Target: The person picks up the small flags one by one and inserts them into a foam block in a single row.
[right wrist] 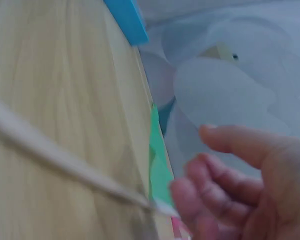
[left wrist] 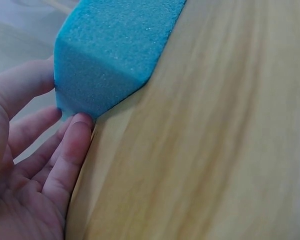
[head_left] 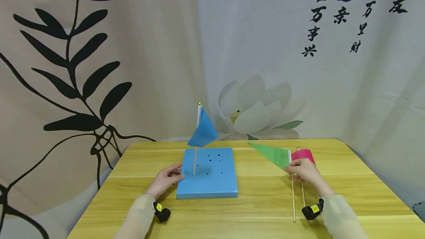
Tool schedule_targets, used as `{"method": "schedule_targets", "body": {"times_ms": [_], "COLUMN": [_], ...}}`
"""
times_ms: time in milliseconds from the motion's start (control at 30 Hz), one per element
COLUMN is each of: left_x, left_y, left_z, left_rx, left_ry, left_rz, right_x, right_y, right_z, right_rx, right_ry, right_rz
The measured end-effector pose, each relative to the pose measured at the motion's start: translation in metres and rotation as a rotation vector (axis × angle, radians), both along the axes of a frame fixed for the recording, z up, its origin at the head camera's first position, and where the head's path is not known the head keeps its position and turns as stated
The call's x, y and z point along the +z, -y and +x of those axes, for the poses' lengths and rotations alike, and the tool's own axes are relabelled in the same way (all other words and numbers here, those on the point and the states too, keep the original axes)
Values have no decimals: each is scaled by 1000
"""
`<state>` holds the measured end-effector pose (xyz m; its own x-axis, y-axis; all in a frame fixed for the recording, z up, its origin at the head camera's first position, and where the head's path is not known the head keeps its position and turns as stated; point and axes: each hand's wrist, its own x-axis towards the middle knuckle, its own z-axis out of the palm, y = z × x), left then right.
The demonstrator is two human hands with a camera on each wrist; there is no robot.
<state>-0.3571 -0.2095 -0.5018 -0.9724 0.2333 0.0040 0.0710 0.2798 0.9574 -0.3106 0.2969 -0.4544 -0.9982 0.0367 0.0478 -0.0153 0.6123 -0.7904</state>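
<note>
My left hand point(head_left: 166, 180) rests against the left side of a blue foam board point(head_left: 207, 191) that lies flat on the table. In the left wrist view its fingertips point(left wrist: 80, 132) touch the board's side, fairly straight. A blue flag point(head_left: 204, 130) on a thin wooden stick stands upright in the board, among several small holes. At the right, my right hand point(head_left: 305, 169) is over a green flag point(head_left: 272, 154) and a red flag point(head_left: 303, 154), fingertips at the green one's stick. A gap shows between thumb and fingers in the right wrist view.
The light wooden table point(head_left: 255, 209) ends at a back edge just behind the board and flags. Beyond it hangs a pale curtain point(head_left: 166, 65) printed with dark leaves, a lotus and writing. A small black camera point(head_left: 162, 213) sits on each wrist.
</note>
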Motion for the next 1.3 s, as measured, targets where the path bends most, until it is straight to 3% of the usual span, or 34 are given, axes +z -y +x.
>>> {"method": "schedule_targets", "body": {"times_ms": [267,500,600,1033,1200,1300], "left_x": [-1,-2,-3,-4,-4,-5], "left_y": [-2,-3,-2,12,9,5], "left_z": [0,-2,-2,-4,-6,-7], "left_rx": [-3,-29,-27,-18,-20,-43], "left_ry": [1,-4,0,8,11,6], "left_rz": [-10,-20,-39,-58,-55,-47], "right_x": [-15,-23,-24,-23,-22,-22], "right_y": [-15,-14,-11,1,1,-3], "right_z": [13,23,24,13,13,15], "right_rx": [-7,-34,-33,-1,25,24], "right_ry": [161,119,108,126,145,161], "right_rz": [-4,191,209,109,40,54]}}
